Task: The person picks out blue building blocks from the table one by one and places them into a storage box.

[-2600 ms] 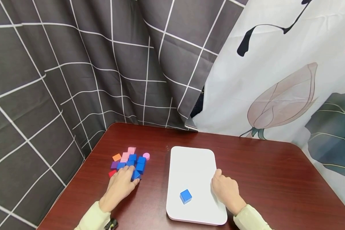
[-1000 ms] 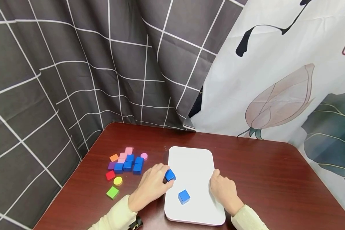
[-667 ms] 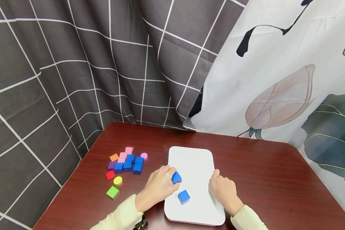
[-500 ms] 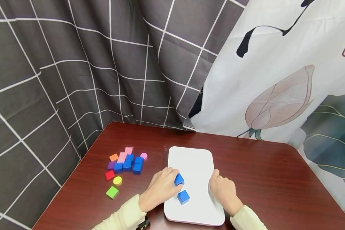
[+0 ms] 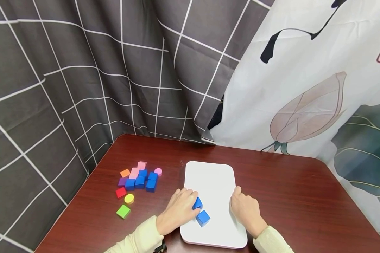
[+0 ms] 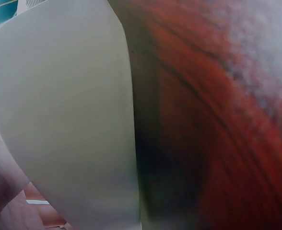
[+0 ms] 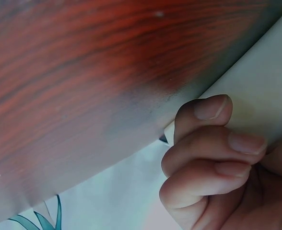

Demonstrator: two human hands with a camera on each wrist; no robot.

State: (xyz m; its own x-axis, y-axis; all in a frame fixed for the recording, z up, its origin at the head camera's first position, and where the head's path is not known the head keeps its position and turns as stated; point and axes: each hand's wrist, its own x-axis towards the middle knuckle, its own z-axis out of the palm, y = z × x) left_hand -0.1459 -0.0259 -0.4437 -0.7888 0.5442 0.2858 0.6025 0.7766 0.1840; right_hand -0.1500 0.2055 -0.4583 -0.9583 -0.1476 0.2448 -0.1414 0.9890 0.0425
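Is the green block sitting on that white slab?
No, the green block lies on the dark red table, to the left of the white slab.

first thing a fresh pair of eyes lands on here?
Probably the white board on the dark red table, where the left hand pinches one blue block beside a loose blue block. Next, the cluster of coloured blocks on the table, left of the board. Then the dark grid curtain filling the head view's upper left.
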